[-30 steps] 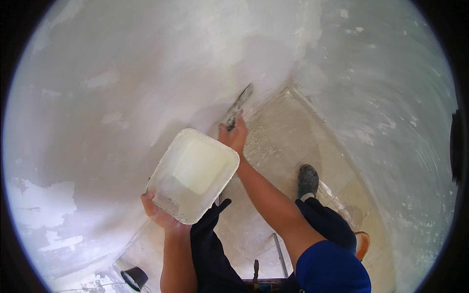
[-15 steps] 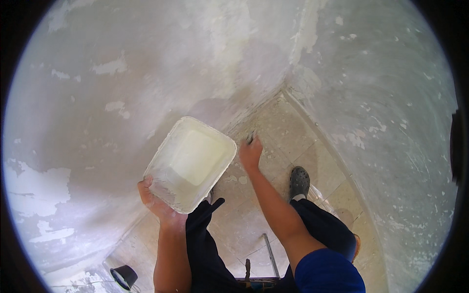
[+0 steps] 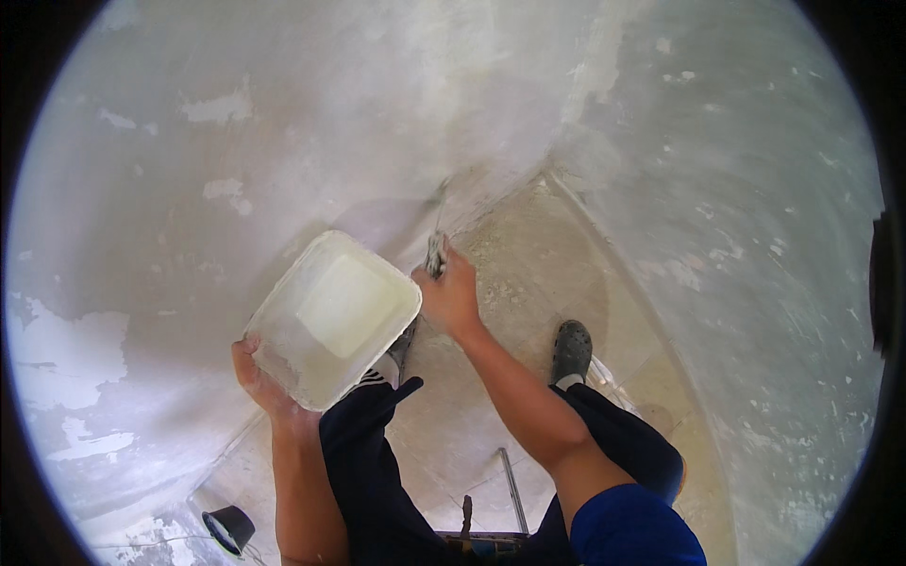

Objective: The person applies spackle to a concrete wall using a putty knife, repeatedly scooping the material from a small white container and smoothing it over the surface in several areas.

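My left hand (image 3: 274,387) grips a white plastic tray (image 3: 335,316) by its lower left side; pale, creamy material lies inside it, and the rim is crusted. My right hand (image 3: 451,292) is closed on a putty-smeared scraper (image 3: 434,253) just right of the tray's upper right corner, its knuckles close to the rim. The scraper's blade points up at the patchy plastered wall (image 3: 283,123); it is faint, and I cannot tell whether it touches.
Two walls meet at a corner above a dusty tiled floor (image 3: 528,245); the right wall (image 3: 755,236) curves along the rim. My feet in grey clogs (image 3: 571,349) stand below. A black bucket (image 3: 228,530) sits lower left. A metal bar (image 3: 512,486) lies between my legs.
The tray has shifted left. My right hand with the scraper dropped and swung right, then came back left toward the wall and the tray's corner, now lower than at first.
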Demonstrator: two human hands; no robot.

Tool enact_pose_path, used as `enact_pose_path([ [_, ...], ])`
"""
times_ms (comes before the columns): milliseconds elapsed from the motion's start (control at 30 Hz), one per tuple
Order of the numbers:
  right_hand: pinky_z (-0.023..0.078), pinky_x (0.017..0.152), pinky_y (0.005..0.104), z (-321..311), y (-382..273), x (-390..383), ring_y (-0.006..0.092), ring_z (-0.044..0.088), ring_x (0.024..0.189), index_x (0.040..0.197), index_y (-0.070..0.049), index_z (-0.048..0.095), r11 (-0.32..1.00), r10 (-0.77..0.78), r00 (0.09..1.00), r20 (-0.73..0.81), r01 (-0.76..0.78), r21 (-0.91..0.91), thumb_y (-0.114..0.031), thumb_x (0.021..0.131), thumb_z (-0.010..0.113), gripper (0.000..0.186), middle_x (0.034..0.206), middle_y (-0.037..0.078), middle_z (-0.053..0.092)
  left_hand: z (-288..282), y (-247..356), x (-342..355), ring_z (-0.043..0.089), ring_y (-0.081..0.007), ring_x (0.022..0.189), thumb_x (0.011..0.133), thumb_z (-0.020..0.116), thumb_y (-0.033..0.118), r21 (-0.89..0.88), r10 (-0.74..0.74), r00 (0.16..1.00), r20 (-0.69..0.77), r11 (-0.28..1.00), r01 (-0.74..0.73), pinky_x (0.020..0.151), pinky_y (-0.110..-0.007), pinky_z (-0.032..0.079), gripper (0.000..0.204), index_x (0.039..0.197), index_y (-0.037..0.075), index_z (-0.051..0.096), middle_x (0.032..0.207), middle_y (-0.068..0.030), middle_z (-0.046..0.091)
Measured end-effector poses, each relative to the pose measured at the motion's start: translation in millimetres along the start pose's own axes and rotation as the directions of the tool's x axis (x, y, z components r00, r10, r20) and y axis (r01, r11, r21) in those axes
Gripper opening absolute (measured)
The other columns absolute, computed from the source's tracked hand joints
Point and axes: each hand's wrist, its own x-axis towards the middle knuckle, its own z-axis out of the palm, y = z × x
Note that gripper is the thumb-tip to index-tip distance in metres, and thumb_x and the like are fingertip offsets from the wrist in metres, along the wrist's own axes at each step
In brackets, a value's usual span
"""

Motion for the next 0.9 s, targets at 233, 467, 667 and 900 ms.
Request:
enact_pose_path([
  [233,0.054,0.074,0.0444,-9.8,70.5,-22.9,0.0375,0.070,0.078,0.107,0.007,0.062,0.998,-0.035,0.989,-0.146,0.027,-0.055,-0.004,0.080,0.067,0.029,0.083,0.023,0.067,34.1,-30.5,5.1,0.062,-0.0306,0.113,0.090,0.054,0.039,-0.104,-0.074,0.993,0.089,0.991,0.083,0.100,-0.043,0.049,0.055,0.130,0.001,0.058,0.123,-0.0128,0.064],
  [467,0.055,0.069,0.0430,-34.6,45.1,56.3,0.0281,0.066,0.069,0.098,0.012,0.060,0.932,0.311,0.935,-0.173,-0.264,0.250,-0.009,0.084,0.069,0.026,0.080,0.016,0.064,21.1,-31.5,-3.2,0.059,-0.0295,0.117,0.089,0.053,0.039,-0.085,-0.091,0.995,0.043,0.992,0.094,0.103,-0.043,0.047,0.056,0.132,0.002,0.057,0.125,-0.0122,0.062],
  [667,0.053,0.085,0.0499,18.0,33.4,43.7,0.0455,0.067,0.090,0.124,0.020,0.053,0.987,-0.145,0.964,-0.221,0.124,-0.104,-0.007,0.082,0.068,0.053,0.096,0.032,0.066,29.7,-14.9,-4.4,0.058,-0.0249,0.107,0.088,0.053,0.037,-0.016,-0.005,1.000,0.002,1.000,0.005,0.095,-0.039,0.047,0.039,0.112,0.007,0.055,0.109,-0.0090,0.058],
  [900,0.051,0.088,0.0512,7.0,118.0,-29.8,0.0511,0.065,0.099,0.136,0.018,0.050,0.924,-0.322,0.932,0.165,0.348,-0.161,-0.009,0.080,0.072,0.066,0.103,0.034,0.065,22.6,-17.5,9.2,0.061,-0.0293,0.112,0.090,0.052,0.037,0.028,-0.005,0.994,0.108,1.000,0.002,0.098,-0.042,0.049,0.054,0.128,0.000,0.059,0.121,-0.0137,0.063],
])
